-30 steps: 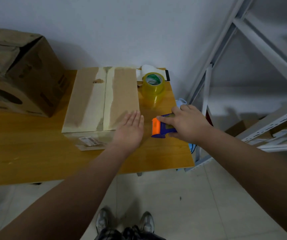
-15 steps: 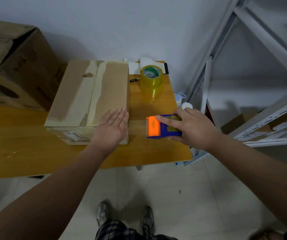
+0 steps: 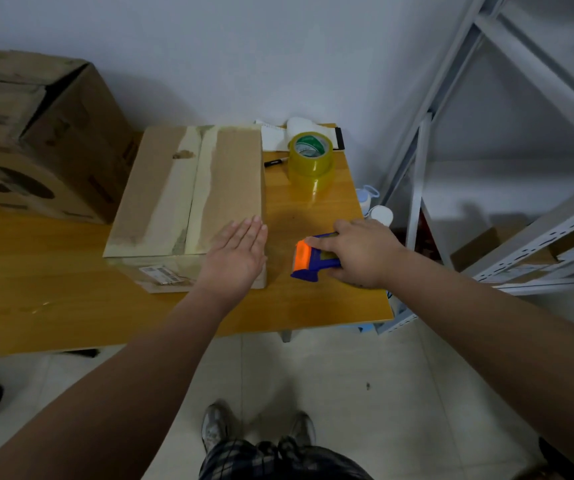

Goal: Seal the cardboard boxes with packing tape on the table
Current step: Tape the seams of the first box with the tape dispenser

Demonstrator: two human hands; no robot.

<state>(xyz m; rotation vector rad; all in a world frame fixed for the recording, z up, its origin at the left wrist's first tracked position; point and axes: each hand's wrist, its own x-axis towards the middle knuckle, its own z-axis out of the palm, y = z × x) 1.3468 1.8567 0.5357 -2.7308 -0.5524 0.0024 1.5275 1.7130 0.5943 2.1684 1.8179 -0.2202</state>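
A flat cardboard box (image 3: 188, 188) lies on the wooden table (image 3: 36, 306), its two top flaps closed with old tape marks along the seam. My left hand (image 3: 237, 254) rests flat on the box's near right corner, fingers straight. Just right of the box, my right hand (image 3: 358, 254) grips a blue and orange tape dispenser (image 3: 308, 258) above the table, index finger stretched along its top. A roll of yellowish packing tape (image 3: 310, 155) stands behind it near the wall.
A large brown carton (image 3: 36, 140) fills the table's left back. A black pen (image 3: 275, 162) and white papers (image 3: 275, 136) lie by the tape roll. A grey metal shelf rack (image 3: 486, 140) stands right of the table. The table's right edge is close to my right hand.
The box has shifted left along the table under my left hand. My right hand with the dispenser has stayed near the table's right side.
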